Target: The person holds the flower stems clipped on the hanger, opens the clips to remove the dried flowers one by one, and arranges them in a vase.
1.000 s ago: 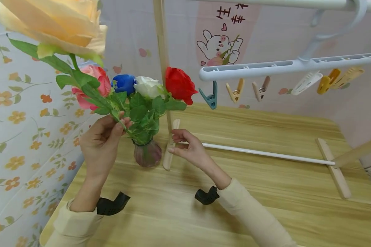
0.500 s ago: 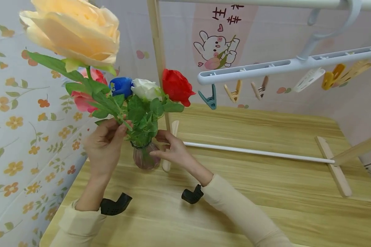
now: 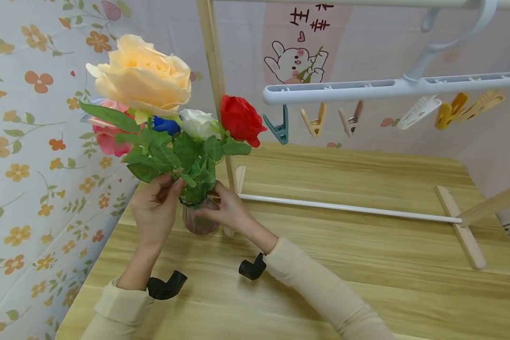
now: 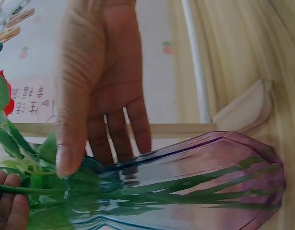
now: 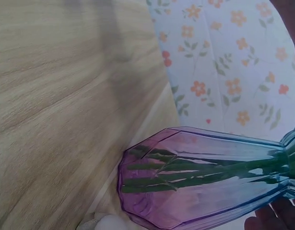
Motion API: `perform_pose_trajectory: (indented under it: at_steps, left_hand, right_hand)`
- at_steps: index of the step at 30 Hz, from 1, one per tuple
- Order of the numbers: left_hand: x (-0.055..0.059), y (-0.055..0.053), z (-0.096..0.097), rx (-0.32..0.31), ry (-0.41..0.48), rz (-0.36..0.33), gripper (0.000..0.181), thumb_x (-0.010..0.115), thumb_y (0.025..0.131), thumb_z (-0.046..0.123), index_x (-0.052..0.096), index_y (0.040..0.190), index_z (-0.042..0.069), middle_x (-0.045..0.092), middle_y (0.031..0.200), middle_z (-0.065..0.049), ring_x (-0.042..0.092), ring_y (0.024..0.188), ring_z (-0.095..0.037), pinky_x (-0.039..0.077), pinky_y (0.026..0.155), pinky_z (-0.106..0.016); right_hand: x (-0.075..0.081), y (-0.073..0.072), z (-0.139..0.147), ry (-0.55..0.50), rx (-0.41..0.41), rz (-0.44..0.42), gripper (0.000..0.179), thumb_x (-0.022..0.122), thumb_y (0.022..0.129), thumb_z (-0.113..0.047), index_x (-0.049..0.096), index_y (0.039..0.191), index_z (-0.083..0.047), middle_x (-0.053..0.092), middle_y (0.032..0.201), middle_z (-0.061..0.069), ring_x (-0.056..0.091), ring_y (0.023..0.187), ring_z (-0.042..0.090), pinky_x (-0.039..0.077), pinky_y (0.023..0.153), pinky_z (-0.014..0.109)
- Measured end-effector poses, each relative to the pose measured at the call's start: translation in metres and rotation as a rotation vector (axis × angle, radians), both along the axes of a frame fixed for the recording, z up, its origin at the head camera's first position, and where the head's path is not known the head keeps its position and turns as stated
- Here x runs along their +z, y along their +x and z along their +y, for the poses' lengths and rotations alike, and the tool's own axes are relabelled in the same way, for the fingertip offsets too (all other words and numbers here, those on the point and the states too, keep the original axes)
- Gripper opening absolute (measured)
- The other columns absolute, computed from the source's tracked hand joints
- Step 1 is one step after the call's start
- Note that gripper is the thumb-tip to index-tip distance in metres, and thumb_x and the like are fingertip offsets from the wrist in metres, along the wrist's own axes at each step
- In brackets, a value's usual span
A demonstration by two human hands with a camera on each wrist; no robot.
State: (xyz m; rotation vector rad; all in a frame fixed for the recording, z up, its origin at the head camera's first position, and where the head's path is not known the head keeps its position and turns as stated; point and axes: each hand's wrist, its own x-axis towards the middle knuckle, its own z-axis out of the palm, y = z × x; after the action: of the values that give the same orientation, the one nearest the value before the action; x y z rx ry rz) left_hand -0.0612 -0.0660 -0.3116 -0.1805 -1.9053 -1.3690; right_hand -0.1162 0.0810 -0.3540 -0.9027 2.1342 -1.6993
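My left hand pinches the stem of a large peach artificial rose, which stands above the other flowers. In the left wrist view, its fingertips grip the green stem, which reaches into the vase mouth. My right hand holds the neck of a faceted purple-blue glass vase, thumb on the near side and fingers behind. Pink, blue, white and red roses fill the vase. Several green stems show through its glass in the right wrist view.
A wooden stand's post and foot rise just behind the vase. A white rod runs low to the other foot. A pale hanger with several clothespins hangs at right. Floral cloth borders the table on the left.
My left hand has brought the peach rose down and right, its stem now at the vase mouth. My right hand has come left from beside the post onto the vase neck.
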Motion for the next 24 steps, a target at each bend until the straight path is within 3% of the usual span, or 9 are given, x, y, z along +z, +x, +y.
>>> perform_pose_trajectory:
  at_steps: [4,7,15,19,21,22,23,24]
  left_hand:
    - [-0.009,-0.002,0.001,0.023,-0.033,-0.025,0.01,0.066,0.081,-0.011,0.066,0.09,-0.014,0.072,0.086,-0.006,0.064,0.075,0.008,0.05,0.066,-0.009]
    - [-0.017,-0.003,0.002,0.032,-0.055,-0.043,0.01,0.067,0.079,-0.012,0.067,0.089,-0.013,0.068,0.084,-0.026,0.062,0.075,0.012,0.049,0.065,-0.008]
    - [-0.029,-0.002,0.006,0.028,-0.072,-0.042,0.006,0.065,0.079,-0.014,0.065,0.085,-0.014,0.068,0.084,-0.026,0.059,0.08,0.013,0.049,0.07,-0.008]
    - [-0.031,0.001,0.008,0.05,-0.09,-0.066,0.005,0.065,0.079,-0.013,0.063,0.084,-0.012,0.067,0.082,-0.025,0.057,0.082,0.012,0.049,0.075,-0.009]
    - [-0.032,0.004,0.009,0.058,-0.092,-0.073,0.01,0.066,0.076,-0.016,0.062,0.085,-0.013,0.066,0.081,-0.024,0.057,0.081,0.01,0.048,0.075,-0.008]
    - [-0.032,0.005,0.009,0.074,-0.109,-0.068,0.012,0.066,0.075,-0.017,0.062,0.086,-0.013,0.065,0.079,-0.024,0.056,0.076,0.009,0.047,0.072,-0.007]
    - [-0.031,0.006,0.009,0.078,-0.121,-0.061,0.017,0.068,0.073,-0.017,0.062,0.089,-0.012,0.066,0.081,-0.024,0.058,0.076,0.007,0.047,0.072,-0.007]
    - [-0.031,0.007,0.009,0.081,-0.138,-0.058,0.022,0.069,0.073,-0.017,0.062,0.093,-0.012,0.066,0.083,-0.023,0.06,0.077,0.004,0.047,0.073,-0.007]
  right_hand:
    - [0.0,-0.001,-0.003,0.015,-0.02,0.032,0.066,0.075,0.079,-0.008,0.042,0.136,-0.001,0.054,0.13,0.014,0.055,0.117,0.027,0.046,0.097,0.034]
    - [0.0,-0.002,-0.006,0.022,-0.032,0.055,0.066,0.076,0.079,-0.009,0.043,0.136,-0.002,0.055,0.129,0.014,0.055,0.116,0.026,0.047,0.096,0.032]
    - [0.003,0.001,-0.009,0.038,-0.052,0.096,0.061,0.072,0.083,-0.01,0.042,0.137,-0.003,0.053,0.133,0.013,0.054,0.12,0.023,0.048,0.094,0.029]
    - [0.017,0.01,-0.009,0.046,-0.063,0.117,0.057,0.068,0.085,-0.004,0.042,0.135,0.002,0.054,0.131,0.018,0.055,0.118,0.028,0.049,0.093,0.032]
    - [0.013,0.009,-0.011,0.06,-0.078,0.165,0.053,0.067,0.085,-0.002,0.044,0.132,0.004,0.055,0.128,0.019,0.056,0.116,0.027,0.049,0.093,0.03]
    - [0.016,0.01,-0.012,0.184,-0.063,0.274,0.052,0.065,0.086,-0.003,0.044,0.133,0.003,0.053,0.13,0.019,0.054,0.118,0.028,0.047,0.097,0.033]
    - [-0.012,-0.002,-0.019,0.141,0.016,0.152,0.051,0.062,0.091,-0.01,0.041,0.136,0.002,0.05,0.134,0.017,0.05,0.123,0.024,0.043,0.101,0.03]
    - [-0.049,-0.017,-0.025,-0.045,0.115,-0.072,0.048,0.056,0.095,-0.015,0.039,0.137,0.0,0.048,0.136,0.014,0.048,0.124,0.021,0.04,0.104,0.029]
